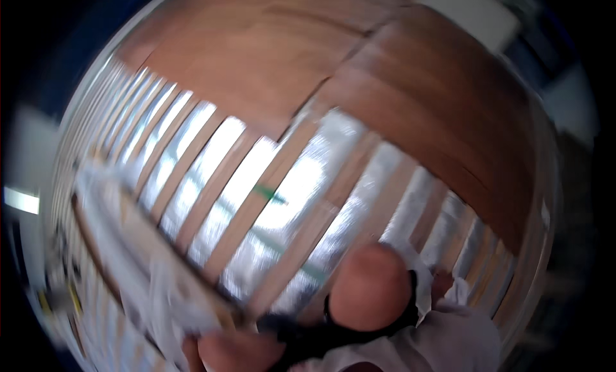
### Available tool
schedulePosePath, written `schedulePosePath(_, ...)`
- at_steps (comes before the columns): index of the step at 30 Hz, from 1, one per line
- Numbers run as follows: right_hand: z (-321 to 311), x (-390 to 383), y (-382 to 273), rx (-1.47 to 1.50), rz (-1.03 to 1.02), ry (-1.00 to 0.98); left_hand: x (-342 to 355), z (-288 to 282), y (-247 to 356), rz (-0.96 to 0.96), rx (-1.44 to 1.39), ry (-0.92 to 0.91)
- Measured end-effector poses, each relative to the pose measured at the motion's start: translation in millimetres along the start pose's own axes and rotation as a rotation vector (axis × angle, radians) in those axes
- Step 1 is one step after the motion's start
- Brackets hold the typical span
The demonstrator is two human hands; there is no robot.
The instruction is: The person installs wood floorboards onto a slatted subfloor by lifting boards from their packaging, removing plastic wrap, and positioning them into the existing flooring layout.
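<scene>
The picture is smeared by motion. At the bottom edge, a patch of skin that looks like part of my left hand (191, 351) is beside a crumpled translucent plastic wrap (167, 301). Whether its fingers grip the wrap cannot be made out. On the right, beyond my bent knee (372, 285), a small bit of what looks like my right hand (443, 283) shows next to white material (458, 291). Its fingers are hidden. The wrap lies over a long pale bundle or carton (160, 244) on the left.
Light wooden battens (256, 199) run side by side with shiny silver foil (295, 186) between them. Large reddish-brown boards (256, 51) cover the far part, with a seam between them. A green mark (266, 192) crosses one batten. A pale panel (471, 16) stands at the far right.
</scene>
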State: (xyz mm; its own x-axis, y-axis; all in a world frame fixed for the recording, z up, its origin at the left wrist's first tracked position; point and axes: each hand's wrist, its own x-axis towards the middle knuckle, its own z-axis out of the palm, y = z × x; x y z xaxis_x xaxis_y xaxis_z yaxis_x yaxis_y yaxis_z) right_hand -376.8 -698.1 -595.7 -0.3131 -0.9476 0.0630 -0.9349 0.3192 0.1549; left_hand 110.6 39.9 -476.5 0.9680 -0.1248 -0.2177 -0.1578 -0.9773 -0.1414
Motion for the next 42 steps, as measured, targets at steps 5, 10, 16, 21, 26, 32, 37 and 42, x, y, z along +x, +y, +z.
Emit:
schedulePosePath(5, -14.7, 14.9, -3.8, -0.05, -0.139, 0.106, -17.0, 17.2, -1.1, 0.08, -0.129, 0.224)
schedulePosePath(10, -44.9, 39.9, -69.5, -0.012, -0.333, 0.129, -93.6, 37.4, 17.7, -0.091, -0.086, -0.042)
schedulePosePath(16, -81.9, 75.9, -196.6, 0.245, -0.666, 0.053, -136.2, 49.2, 68.3, -0.288, -0.539, -0.035)
schedulePosePath(21, -143.2, 71.0, -379.4, 0.77, -1.309, -0.013, -101.7, -1.3, 55.9, -0.536, -0.46, 0.324)
schedulePosePath(26, -324.4, -210.9, -524.5, 0.742, -1.899, -0.529, -105.4, 22.2, -25.0, -0.801, -0.263, 0.291)
schedulePosePath(32, -357.9, -465.9, -489.2, 0.282, -2.508, -0.368, -100.9, 58.7, -4.4, -0.529, -0.608, 0.241)
schedulePosePath(37, -289.6, -608.0, -401.6, 0.582, -2.326, -1.172, -74.3, -53.8, 79.6, -0.174, -1.27, 0.4)
schedulePosePath(42, -263.8, -655.6, -278.2, 0.439, -1.674, -2.203, -86.2, -80.3, 89.0, -0.15, -0.864, 0.743)
